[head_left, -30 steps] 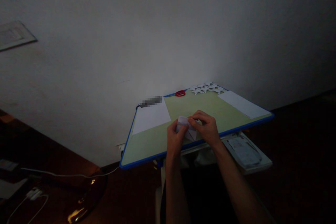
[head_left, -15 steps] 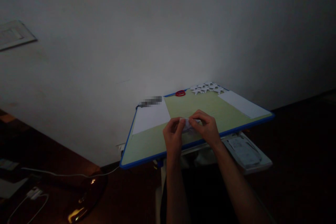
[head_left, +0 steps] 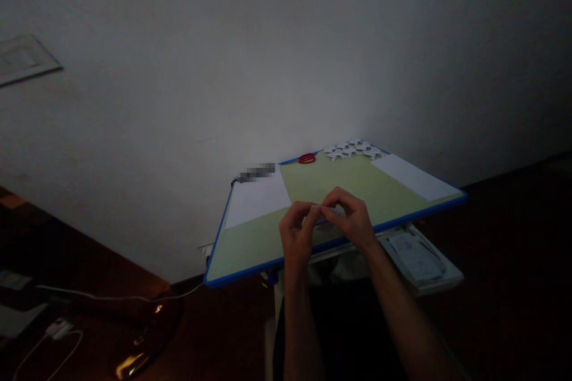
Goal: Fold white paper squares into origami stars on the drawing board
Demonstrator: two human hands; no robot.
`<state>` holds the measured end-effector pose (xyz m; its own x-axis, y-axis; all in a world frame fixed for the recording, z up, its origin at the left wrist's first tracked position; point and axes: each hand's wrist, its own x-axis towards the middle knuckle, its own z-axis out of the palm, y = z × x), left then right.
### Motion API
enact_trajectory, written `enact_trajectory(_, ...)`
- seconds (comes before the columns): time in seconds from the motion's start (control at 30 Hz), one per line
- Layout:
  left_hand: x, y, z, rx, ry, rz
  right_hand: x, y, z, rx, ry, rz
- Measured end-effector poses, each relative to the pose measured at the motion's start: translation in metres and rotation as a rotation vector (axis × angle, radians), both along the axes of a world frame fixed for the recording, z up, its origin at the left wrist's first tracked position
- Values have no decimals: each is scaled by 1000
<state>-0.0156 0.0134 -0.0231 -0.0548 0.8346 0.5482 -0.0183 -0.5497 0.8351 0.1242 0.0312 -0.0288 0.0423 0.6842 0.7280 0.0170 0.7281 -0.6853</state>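
I see my left hand [head_left: 296, 233] and right hand [head_left: 351, 219] meeting fingertip to fingertip, both pinched shut on a small folded paper [head_left: 328, 218], mostly hidden between them, above the near edge of the green table [head_left: 250, 241].

- I have one view only, worn on the head, looking forward and down over the forearms.
- It faces the pale wall [head_left: 268, 41]; the green tabletop [head_left: 250, 238] sits low and right of centre, fairly near.
- The dark floor [head_left: 89, 309] fills the lower left corner.
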Motion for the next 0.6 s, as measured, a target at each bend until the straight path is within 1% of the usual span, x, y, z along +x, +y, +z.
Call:
enact_trajectory(0.1,-1,-1,1,0,17,-9,0,-1,0,-11,-1,15)
enact_trajectory(0.3,1,-2,4,-1,30,28,-1,0,0,-23,7,22)
enact_trajectory(0.47,3,0,2,-28,-4,74,-1,3,-1,-32,-5,23)
enact_trajectory(0.6,4,1,1,-25,2,83,0,5,-2,-55,25,33)
